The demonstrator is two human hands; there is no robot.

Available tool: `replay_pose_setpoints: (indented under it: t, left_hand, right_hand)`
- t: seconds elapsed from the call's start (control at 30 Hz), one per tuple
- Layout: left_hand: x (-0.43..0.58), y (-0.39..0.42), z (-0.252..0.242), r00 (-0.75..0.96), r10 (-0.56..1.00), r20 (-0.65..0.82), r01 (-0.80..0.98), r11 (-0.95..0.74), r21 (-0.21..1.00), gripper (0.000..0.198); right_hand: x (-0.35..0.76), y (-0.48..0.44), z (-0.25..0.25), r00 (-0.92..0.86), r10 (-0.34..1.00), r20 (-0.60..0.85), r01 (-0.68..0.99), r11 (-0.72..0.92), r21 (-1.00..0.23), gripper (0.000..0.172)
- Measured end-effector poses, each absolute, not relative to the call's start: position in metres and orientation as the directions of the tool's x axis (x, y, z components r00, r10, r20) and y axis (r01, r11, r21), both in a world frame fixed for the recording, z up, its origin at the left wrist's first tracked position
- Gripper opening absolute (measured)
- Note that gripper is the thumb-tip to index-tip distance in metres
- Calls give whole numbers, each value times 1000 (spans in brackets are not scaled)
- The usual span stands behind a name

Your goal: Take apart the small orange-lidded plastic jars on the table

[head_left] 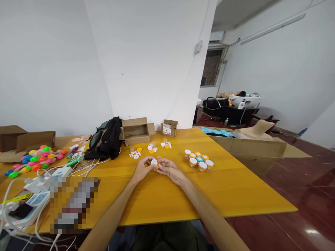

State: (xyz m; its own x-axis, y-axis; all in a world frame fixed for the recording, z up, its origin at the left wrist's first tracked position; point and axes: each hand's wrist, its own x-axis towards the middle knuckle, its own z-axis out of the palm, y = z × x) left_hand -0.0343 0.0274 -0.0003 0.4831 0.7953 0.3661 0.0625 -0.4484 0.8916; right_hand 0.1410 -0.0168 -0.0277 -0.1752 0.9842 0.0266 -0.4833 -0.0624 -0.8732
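My left hand is closed, pinching a small white round cap piece above the table. At the fingertips of my right hand, also closed, shows an orange ring, right against the white piece. Whether the two parts are joined I cannot tell. Just beyond my fingers stands a small clear jar, partly hidden. Farther back lie three little groups of white parts, orange rings and clear jars. To the right stand several capped jars with white, orange and teal tops.
Cardboard boxes and a black bag line the back. On the left are colourful plastic balls, power strips with cables, and a blurred-out flat object. A carton stands beyond the table's right edge.
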Motion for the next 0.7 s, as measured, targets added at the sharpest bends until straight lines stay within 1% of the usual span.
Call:
replay_pose_setpoints:
  t: [0.2, 0.33, 0.5, 0.6, 0.7]
  left_hand:
    - [-36, 32, 1, 410, 834, 368, 45, -422, 905, 37]
    - [-39, 33, 2, 387, 851, 356, 48, -404, 913, 42]
    - [-39, 36, -1, 370, 865, 340, 195, -430, 881, 51]
    - [-38, 36, -4, 368, 860, 353, 291, -467, 835, 47]
    - [-37, 34, -5, 376, 859, 347, 337, -475, 813, 39]
  right_hand:
    - [142, -17, -27, -178, 984, 30, -486, -61, -872, 40]
    - [143, -18, -25, -173, 984, 30, -491, -60, -869, 41]
    - [146, -20, -22, -160, 987, 26, -482, -55, -875, 41]
    - [147, -19, -22, -148, 989, 31, -486, -45, -873, 40]
    - [148, -19, -22, -136, 990, 32, -496, -40, -867, 41]
